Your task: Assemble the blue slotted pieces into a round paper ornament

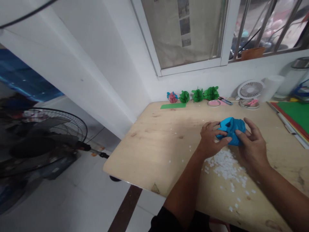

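A blue paper shape [231,128] is held between both hands a little above the wooden table [159,151]. My left hand [212,139] grips its left side with curled fingers. On its right side my right hand [249,141] presses thumb and fingers against the paper. Under the hands lies a heap of small white paper scraps [225,166].
Along the wall stand several green paper ornaments [198,95], a pink and blue one [172,97] and a green paper sheet [173,105]. A small white fan [250,89], tape rolls [213,103] and coloured paper sheets [295,117] sit right. A floor fan [41,141] stands left.
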